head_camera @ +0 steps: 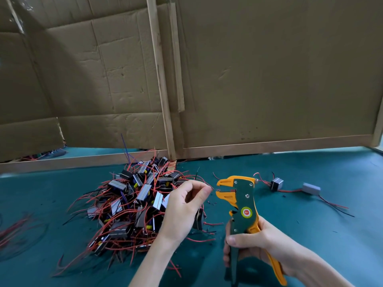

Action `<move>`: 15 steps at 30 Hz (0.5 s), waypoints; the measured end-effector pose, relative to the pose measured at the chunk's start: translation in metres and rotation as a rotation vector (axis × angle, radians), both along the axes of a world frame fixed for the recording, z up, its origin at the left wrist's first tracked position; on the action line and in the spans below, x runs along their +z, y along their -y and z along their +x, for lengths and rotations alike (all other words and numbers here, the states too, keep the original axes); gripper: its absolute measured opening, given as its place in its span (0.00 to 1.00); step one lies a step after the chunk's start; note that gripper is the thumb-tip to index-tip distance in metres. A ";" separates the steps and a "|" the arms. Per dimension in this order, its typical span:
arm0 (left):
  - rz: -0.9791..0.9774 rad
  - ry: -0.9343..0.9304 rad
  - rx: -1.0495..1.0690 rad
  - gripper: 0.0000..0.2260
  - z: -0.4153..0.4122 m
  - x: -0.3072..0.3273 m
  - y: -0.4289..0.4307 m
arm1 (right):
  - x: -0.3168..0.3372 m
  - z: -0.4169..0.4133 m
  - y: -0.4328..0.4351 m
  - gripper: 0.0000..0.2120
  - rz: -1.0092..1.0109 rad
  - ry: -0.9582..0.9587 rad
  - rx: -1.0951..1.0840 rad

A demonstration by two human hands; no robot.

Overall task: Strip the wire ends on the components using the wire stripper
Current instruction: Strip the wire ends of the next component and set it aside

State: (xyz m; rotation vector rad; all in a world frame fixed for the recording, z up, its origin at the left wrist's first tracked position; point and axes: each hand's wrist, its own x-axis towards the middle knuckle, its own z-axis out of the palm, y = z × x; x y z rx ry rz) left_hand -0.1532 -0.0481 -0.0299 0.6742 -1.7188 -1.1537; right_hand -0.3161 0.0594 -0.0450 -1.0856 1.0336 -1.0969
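Observation:
My right hand [255,243] grips the handles of a green and orange wire stripper [243,201], held upright with its orange jaws open and pointing left. My left hand [186,206] pinches a thin red wire [214,189] between thumb and forefinger, and the wire's tip sits in the stripper's jaws. A dark component [199,221] hangs below my left hand, mostly hidden by it. Left of that hand lies a pile of small grey and black components [134,204] tangled in red and black wires.
The green table mat [310,235] carries two grey components [276,184] with red and black leads right of the stripper. Loose red wires [16,228] lie at the far left. Cardboard panels in wooden frames [269,79] stand along the back. Small insulation scraps dot the mat.

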 end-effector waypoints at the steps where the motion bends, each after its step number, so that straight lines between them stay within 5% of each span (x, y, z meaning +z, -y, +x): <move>1: -0.005 -0.001 -0.009 0.08 0.000 0.000 0.000 | 0.000 0.001 0.000 0.07 -0.001 -0.004 -0.004; 9: -0.022 0.046 -0.036 0.03 0.003 0.006 -0.001 | -0.001 0.007 -0.002 0.10 0.032 -0.024 -0.037; 15: 0.008 0.070 -0.096 0.05 0.005 0.008 0.000 | -0.013 0.024 0.002 0.19 0.054 -0.076 -0.288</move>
